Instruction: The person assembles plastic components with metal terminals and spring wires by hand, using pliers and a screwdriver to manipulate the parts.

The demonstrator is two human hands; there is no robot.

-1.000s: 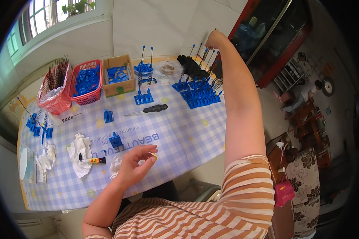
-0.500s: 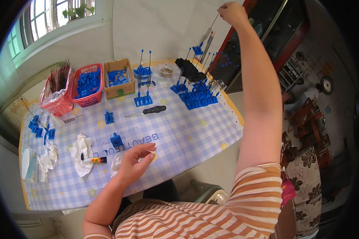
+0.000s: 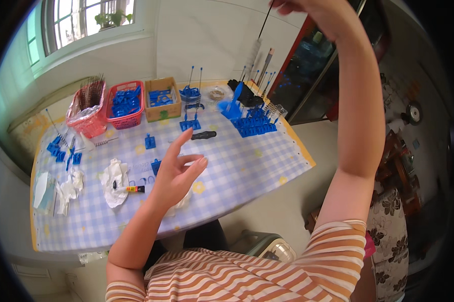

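Observation:
High at the upper right, my right hand (image 3: 322, 12) is closed at the upper end of a thin dark rod (image 3: 265, 22). A motion-blurred spring (image 3: 254, 54) surrounds the rod lower down, above a blue plastic base (image 3: 231, 106) hanging over the table's far right. The fingertips are partly cut off by the picture's upper edge. Over the table's middle, my left hand (image 3: 174, 178) is empty with its fingers apart. Its index fingertip appears near a black-handled screwdriver (image 3: 204, 135). Partly behind this hand is a small blue plastic block (image 3: 156, 166); another blue block (image 3: 150, 141) lies farther back.
Along the back stand a pink bin of dark rods (image 3: 86, 123), a red basket (image 3: 126, 121) and a cardboard box (image 3: 162, 112) of blue parts. Several assembled blue bases (image 3: 257, 126) crowd the right. A glue tube (image 3: 135, 189) rests by crumpled tissue (image 3: 115, 176).
My right hand has risen with the rod, and the blue base has swung in above the table's far right. My left hand has moved up and farther over the table, its index finger extending. The view has shifted.

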